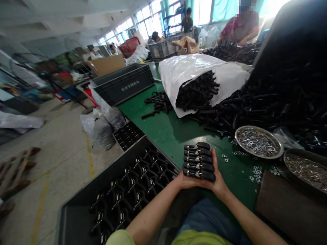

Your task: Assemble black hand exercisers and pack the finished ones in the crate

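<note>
Wooden pallet (19, 166): lies at far left on the floor (68, 149).
Clear bags (99, 131): stand beyond the crate, bulging with dark contents.
Black crate (74, 207): sits left of the green table (158, 119), filled with rows of black parts (133, 183) bearing shiny metal.
Left hand (185, 182): grasps the left and underside of a stack of black pieces (199, 161).
Stack: stays between both hands at the table's near edge; cannot tell whether touching the tabletop.
White sack (204, 63): lies beyond, spilling black parts.
Right hand (216, 175): clasps the stack's right side, with fingers extended along it.
Loose washers (257, 175): lie scattered near the metal bowl (281, 149).
Brown board (288, 207): lies at near right.
</note>
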Motion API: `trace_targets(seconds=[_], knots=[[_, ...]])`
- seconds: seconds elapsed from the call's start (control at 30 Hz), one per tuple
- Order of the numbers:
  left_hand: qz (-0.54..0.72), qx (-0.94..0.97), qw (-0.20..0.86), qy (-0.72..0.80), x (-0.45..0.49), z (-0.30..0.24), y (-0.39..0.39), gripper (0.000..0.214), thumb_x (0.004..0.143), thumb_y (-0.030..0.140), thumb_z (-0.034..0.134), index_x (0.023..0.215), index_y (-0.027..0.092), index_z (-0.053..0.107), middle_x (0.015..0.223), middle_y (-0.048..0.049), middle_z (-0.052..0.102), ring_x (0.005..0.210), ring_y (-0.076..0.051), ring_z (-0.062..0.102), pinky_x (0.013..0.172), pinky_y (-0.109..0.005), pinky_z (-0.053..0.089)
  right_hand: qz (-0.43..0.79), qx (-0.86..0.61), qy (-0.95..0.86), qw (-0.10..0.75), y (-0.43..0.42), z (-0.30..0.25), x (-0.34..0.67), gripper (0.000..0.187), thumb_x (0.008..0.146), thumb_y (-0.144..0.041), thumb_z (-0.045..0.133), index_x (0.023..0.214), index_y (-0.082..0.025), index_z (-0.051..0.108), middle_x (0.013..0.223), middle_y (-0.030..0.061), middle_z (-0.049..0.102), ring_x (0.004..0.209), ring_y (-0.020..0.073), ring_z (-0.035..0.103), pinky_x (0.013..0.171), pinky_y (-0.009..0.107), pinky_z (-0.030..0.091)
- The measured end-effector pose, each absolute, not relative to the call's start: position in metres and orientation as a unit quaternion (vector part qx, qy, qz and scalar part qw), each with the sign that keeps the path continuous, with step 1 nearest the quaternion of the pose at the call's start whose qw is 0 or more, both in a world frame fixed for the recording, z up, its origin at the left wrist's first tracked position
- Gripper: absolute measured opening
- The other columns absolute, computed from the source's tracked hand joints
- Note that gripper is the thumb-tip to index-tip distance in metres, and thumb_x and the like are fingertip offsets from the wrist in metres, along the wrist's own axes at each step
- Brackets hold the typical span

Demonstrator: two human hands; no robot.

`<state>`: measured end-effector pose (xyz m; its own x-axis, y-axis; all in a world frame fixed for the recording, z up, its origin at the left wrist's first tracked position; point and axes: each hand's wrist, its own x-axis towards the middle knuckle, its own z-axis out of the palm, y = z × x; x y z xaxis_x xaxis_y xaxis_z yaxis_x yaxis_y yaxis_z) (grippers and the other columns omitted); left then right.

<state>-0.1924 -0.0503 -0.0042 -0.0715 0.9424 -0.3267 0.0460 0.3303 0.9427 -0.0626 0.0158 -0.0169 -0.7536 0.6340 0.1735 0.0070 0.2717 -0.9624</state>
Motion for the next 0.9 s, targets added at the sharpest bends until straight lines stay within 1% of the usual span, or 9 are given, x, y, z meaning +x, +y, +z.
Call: trace_targets(seconds=[0.13,0.27,0.37,0.47,0.6,0.63,0.73,0.8,0.9], knots=[[0.423,0.41,0.559,0.583,-0.193,-0.001,-0.054,0.046,0.082,0.035,0.058,0.125,0.019,0.053,0.128,-0.0085,0.057,0.121,-0.025,0.049,0.105,-0.048,0.034,0.582,-0.23,-0.721,0.298,0.011,-0.019,-0.062,0.109,0.068,-0.059,0.063,0.147,-0.03,-0.006,0.151,0.0105,0.021,0.133,0.0316,0.032,0.106,0.053,0.03],[0.46,0.41,0.541,0.573,-0.203,0.009,-0.075,0.051,0.069,0.026,0.072,0.118,0.02,0.059,0.127,-0.0043,0.058,0.12,-0.022,0.05,0.109,-0.044,0.029,0.572,-0.273,-0.716,0.291,-0.004,-0.007,-0.066,0.105,0.071,-0.05,0.064,0.147,-0.031,-0.007,0.15,0.0108,0.024,0.128,0.0327,0.039,0.099,0.051,0.04],[0.494,0.395,0.504,0.589,-0.217,0.017,-0.109,0.06,0.055,0.021,0.081,0.112,0.019,0.063,0.126,-0.0028,0.058,0.122,-0.023,0.048,0.111,-0.039,0.027,0.535,-0.223,-0.778,0.241,-0.022,0.01,-0.08,0.102,0.075,-0.053,0.057,0.147,-0.026,-0.01,0.152,0.012,0.019,0.132,0.0331,0.033,0.1,0.049,0.038],[0.542,0.327,0.433,0.642,-0.247,0.021,-0.167,0.062,0.048,0.025,0.084,0.107,0.018,0.066,0.12,-0.0037,0.063,0.118,-0.025,0.051,0.109,-0.041,0.03,0.452,-0.116,-0.867,0.175,-0.039,0.019,-0.101,0.096,0.078,-0.055,0.052,0.148,-0.023,-0.006,0.154,0.0107,0.011,0.138,0.0312,0.021,0.106,0.049,0.03],[0.673,0.055,0.293,0.676,-0.309,0.013,-0.271,0.056,0.042,0.021,0.087,0.095,0.015,0.069,0.107,-0.0056,0.069,0.105,-0.026,0.06,0.099,-0.039,0.042,0.29,-0.081,-0.94,0.159,-0.045,-0.004,-0.121,0.081,0.083,-0.053,0.047,0.147,-0.02,0.01,0.154,0.0123,0.012,0.139,0.0302,0.015,0.109,0.052,0.024],[0.684,-0.035,0.294,0.666,-0.327,0.008,-0.299,0.053,0.044,0.021,0.086,0.094,0.015,0.069,0.104,-0.0061,0.07,0.099,-0.025,0.063,0.094,-0.036,0.046,0.244,-0.081,-0.953,0.158,-0.044,-0.014,-0.122,0.078,0.083,-0.053,0.045,0.146,-0.018,0.016,0.153,0.0145,0.014,0.139,0.0317,0.015,0.108,0.054,0.023],[0.662,-0.135,0.311,0.669,-0.374,-0.008,-0.379,0.036,0.056,0.029,0.081,0.086,0.011,0.068,0.084,-0.0107,0.072,0.074,-0.023,0.068,0.074,-0.036,0.054,0.12,-0.071,-0.98,0.144,-0.038,-0.041,-0.119,0.071,0.084,-0.055,0.04,0.141,-0.014,0.031,0.149,0.0202,0.024,0.138,0.0367,0.015,0.106,0.06,0.019],[0.636,-0.191,0.329,0.671,-0.399,-0.02,-0.426,0.028,0.061,0.031,0.077,0.077,0.01,0.067,0.073,-0.0112,0.071,0.065,-0.023,0.068,0.067,-0.035,0.055,0.073,-0.063,-0.986,0.137,-0.037,-0.051,-0.117,0.068,0.085,-0.055,0.036,0.138,-0.013,0.036,0.146,0.0209,0.029,0.138,0.0371,0.016,0.106,0.06,0.018],[0.6,-0.257,0.347,0.674,-0.427,-0.037,-0.48,0.027,0.067,0.037,0.071,0.07,0.011,0.065,0.066,-0.012,0.07,0.061,-0.025,0.067,0.063,-0.038,0.056,0.037,-0.062,-0.988,0.136,-0.038,-0.057,-0.118,0.069,0.085,-0.057,0.032,0.138,-0.014,0.037,0.145,0.0204,0.031,0.137,0.0362,0.018,0.106,0.06,0.018]])
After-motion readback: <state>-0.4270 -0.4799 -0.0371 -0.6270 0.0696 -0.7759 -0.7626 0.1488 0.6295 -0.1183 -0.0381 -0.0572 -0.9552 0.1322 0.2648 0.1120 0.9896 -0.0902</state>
